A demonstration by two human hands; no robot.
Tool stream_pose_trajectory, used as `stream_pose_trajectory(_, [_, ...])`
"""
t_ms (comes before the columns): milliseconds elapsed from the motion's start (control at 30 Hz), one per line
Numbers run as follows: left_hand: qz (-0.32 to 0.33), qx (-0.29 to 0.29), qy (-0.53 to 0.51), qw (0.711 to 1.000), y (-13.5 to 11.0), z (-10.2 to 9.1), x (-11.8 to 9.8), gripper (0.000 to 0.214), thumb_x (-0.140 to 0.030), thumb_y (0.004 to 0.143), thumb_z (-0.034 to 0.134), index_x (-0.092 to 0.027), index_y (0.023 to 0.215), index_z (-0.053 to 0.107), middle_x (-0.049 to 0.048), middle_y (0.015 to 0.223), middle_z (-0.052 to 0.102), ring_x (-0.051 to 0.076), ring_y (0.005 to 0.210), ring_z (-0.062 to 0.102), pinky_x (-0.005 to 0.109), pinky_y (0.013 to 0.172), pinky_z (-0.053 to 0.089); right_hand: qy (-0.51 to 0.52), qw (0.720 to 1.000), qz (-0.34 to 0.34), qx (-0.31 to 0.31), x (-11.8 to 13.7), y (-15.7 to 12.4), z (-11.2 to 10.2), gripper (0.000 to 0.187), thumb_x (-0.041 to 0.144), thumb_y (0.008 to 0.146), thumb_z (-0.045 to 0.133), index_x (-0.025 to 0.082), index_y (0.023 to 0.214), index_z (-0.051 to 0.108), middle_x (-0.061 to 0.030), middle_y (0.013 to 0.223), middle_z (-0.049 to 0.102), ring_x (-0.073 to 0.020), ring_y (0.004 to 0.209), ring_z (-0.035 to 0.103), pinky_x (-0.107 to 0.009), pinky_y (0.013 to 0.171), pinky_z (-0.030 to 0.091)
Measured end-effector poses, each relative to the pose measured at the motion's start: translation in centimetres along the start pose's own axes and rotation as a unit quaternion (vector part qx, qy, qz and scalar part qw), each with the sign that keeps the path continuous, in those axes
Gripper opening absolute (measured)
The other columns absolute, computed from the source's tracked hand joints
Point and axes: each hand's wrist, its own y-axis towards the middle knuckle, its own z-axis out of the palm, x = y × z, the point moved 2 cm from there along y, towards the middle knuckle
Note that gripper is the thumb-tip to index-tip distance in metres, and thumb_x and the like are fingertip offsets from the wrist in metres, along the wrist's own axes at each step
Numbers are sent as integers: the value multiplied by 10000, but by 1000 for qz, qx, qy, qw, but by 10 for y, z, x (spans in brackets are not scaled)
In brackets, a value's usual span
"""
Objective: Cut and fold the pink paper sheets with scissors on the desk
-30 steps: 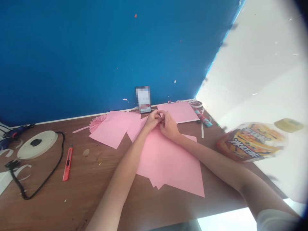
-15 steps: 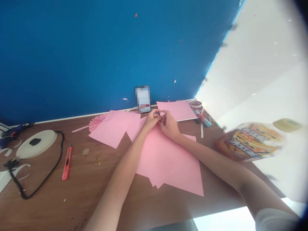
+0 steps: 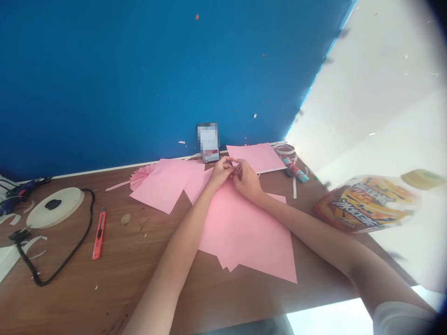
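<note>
My left hand (image 3: 222, 172) and my right hand (image 3: 247, 180) meet at the far end of a large pink paper sheet (image 3: 244, 228). The fingers of both are closed in a pinch at the sheet's far edge, close together. What lies exactly between the fingertips is partly hidden. The near end of the paper lies on the brown table, with small pointed notches along its front edge. Left of my hands are another pink sheet (image 3: 164, 184) and a pleated pink paper fan (image 3: 141, 177). A further pink sheet (image 3: 258, 157) rests just behind my right hand.
A phone (image 3: 208, 142) leans upright against the blue wall. On the left lie a red box cutter (image 3: 99, 235), a round white device (image 3: 57, 209) and its black cable (image 3: 64, 265). A large bottle with a yellow cap (image 3: 370, 202) stands at the right, near a blue-and-red tube (image 3: 296, 170).
The view has shifted very slightly. Both hands keep their pinch at the paper's far edge, with hardly any visible movement.
</note>
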Motion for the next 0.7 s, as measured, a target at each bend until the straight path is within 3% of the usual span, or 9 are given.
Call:
stream_pose_trajectory(267, [4,8,-2,1000,1,0,1,299,-175,711,597,-176,1006,547,-36,592,536,84,527,494,202,535,383,-8,1000,3,18,1,0,0,441,126,755,433,195,1189,457,-55,863,595,-205,734,558,-283,577,395])
stream_pose_trajectory(700, [9,3,-10,1000,-1,0,0,277,-184,732,595,-168,1001,532,-36,581,533,85,522,494,195,525,376,-7,1000,-12,16,5,1,-2,489,115,773,413,192,1255,444,-90,965,609,-211,793,573,-300,611,435])
